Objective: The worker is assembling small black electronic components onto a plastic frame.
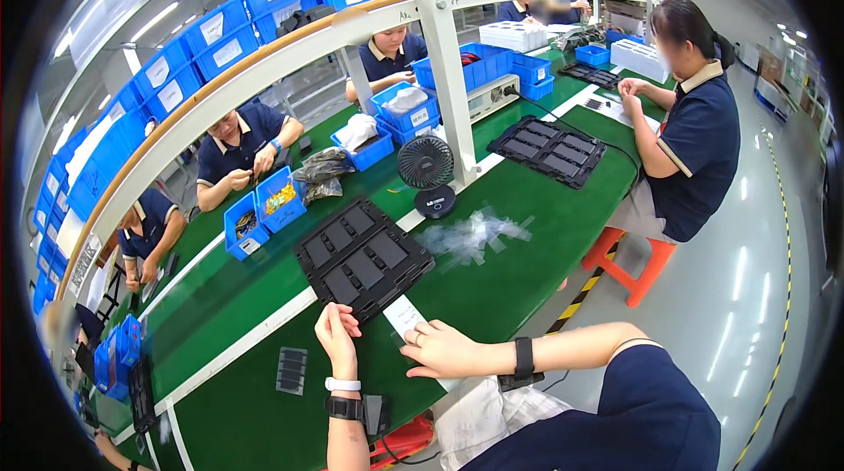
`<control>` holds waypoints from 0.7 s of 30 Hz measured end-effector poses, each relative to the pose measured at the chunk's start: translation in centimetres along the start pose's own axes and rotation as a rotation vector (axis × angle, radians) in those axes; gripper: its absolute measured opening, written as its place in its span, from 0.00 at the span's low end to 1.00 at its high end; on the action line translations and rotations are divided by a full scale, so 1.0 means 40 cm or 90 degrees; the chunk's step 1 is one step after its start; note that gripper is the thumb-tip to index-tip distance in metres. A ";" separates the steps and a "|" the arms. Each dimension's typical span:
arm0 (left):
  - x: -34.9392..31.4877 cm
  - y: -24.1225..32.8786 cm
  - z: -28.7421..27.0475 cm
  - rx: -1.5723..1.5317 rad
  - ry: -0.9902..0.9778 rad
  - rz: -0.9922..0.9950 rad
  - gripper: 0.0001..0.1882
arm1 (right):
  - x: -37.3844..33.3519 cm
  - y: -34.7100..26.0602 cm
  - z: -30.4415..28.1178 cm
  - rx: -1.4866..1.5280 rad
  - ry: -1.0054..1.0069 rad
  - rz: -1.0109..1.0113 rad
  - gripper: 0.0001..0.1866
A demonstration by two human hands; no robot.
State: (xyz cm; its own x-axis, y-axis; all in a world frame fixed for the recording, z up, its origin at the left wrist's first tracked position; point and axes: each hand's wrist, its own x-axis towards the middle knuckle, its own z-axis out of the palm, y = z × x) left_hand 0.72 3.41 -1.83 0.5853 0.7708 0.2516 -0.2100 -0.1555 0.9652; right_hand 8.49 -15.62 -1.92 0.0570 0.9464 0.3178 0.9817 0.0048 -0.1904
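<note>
My left hand (338,337) is raised at the near edge of a black plastic tray (397,293) with rectangular dark panels in it. Its fingers are bent and drawn together; whatever may be between them is too small to make out. To its right, my right hand (442,350) lies over a narrow white printed sheet (403,316), palm down with the fingers stretched out and a little apart. The sheet reaches from the tray's corner to below that hand, which covers its middle. On the green mat, left of my left hand, lies a small grey segmented panel (292,371).
Crumpled clear film strips (479,237) lie beyond the tray, beside a small black fan (426,174). Blue bins (280,199) hold small parts. A white post (444,67) rises from the bench. A co-worker (694,119) sits at the right near another black tray (547,151); others sit opposite.
</note>
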 end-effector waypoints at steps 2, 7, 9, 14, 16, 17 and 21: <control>0.000 -0.002 0.001 -0.002 0.001 -0.003 0.20 | -0.016 0.014 0.024 0.062 0.071 -0.007 0.15; 0.003 0.001 0.000 0.002 0.000 -0.002 0.20 | -0.038 0.028 0.031 0.130 0.118 -0.006 0.11; 0.003 0.000 -0.001 0.004 0.001 -0.006 0.20 | -0.037 0.024 0.020 0.152 0.065 0.018 0.11; -0.001 0.009 0.000 0.001 -0.005 -0.006 0.20 | -0.034 0.007 0.019 0.099 0.150 0.044 0.12; -0.004 0.013 -0.008 0.020 -0.022 -0.005 0.20 | -0.034 0.007 0.017 0.136 0.109 0.038 0.13; -0.003 0.009 -0.009 0.018 -0.021 -0.008 0.20 | -0.038 0.012 0.020 0.146 0.105 0.025 0.13; -0.017 0.034 -0.017 0.046 -0.141 -0.035 0.18 | -0.050 0.013 0.027 0.162 0.118 0.013 0.13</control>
State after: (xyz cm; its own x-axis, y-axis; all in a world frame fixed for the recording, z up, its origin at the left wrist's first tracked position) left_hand -0.50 3.10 -0.76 0.7533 0.6264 0.2003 -0.1209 -0.1675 0.9784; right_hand 8.69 -17.16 -3.67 0.1319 0.8724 0.4707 0.9042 0.0887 -0.4179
